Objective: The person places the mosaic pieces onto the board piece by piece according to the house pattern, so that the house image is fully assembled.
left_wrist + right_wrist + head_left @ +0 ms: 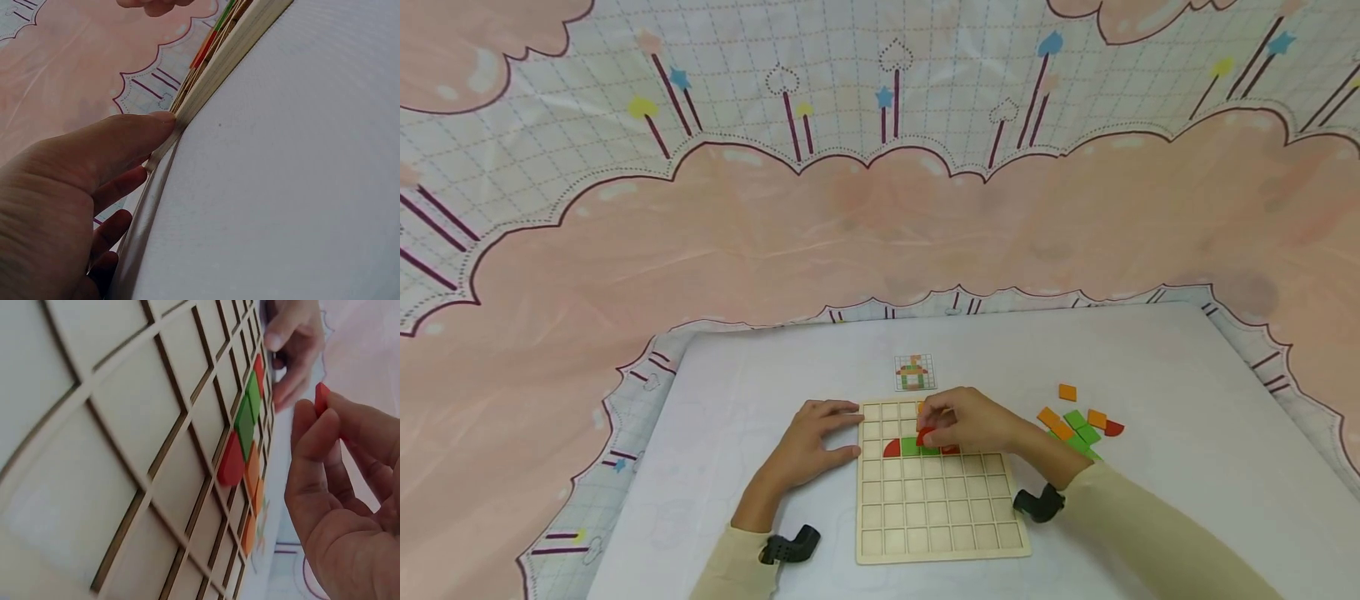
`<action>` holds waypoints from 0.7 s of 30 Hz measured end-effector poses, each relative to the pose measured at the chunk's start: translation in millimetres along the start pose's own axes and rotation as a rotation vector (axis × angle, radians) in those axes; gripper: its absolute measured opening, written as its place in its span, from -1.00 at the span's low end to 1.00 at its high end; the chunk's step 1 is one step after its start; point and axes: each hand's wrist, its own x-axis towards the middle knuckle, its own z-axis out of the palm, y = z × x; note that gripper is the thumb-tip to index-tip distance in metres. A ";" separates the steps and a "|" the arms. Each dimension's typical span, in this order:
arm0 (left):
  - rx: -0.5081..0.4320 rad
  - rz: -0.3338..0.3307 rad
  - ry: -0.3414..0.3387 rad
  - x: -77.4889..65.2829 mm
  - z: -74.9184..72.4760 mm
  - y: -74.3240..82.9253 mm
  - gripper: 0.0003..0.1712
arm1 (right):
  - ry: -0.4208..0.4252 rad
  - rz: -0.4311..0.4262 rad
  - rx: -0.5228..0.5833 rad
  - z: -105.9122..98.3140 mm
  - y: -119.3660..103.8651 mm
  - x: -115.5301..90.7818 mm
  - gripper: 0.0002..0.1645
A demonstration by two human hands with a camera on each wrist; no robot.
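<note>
A wooden grid board (943, 512) lies on the white table. Across one of its rows run a red quarter-round tile (892, 449), green square tiles (910, 447) and another red rounded tile (232, 464). Orange tiles (252, 465) sit in cells beyond that row, partly hidden by the right hand in the head view. My right hand (973, 421) pinches a small red tile (321, 400) between thumb and fingers, raised above the board. At the board's left edge my left hand (811, 437) rests with fingers relaxed, thumb and fingertips touching the side.
A small printed pattern card (914, 372) lies behind the board. To the right, loose orange tiles (1067, 392), green tiles (1081, 427) and a red tile (1114, 428) are scattered near the right forearm. A patterned cloth (925, 225) hangs behind the table.
</note>
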 end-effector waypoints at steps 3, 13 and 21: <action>-0.003 -0.004 -0.001 0.1 0.2 0.1 -0.44 | -0.003 -0.023 -0.006 3.7 -3.5 2.3 -0.85; -0.011 -0.005 0.003 0.3 0.7 0.3 -0.45 | 0.012 0.004 0.055 24.9 -11.1 11.0 -0.75; -0.012 -0.014 0.007 -0.1 0.8 1.6 -0.44 | 0.013 -0.025 0.041 42.1 -15.9 14.5 -0.82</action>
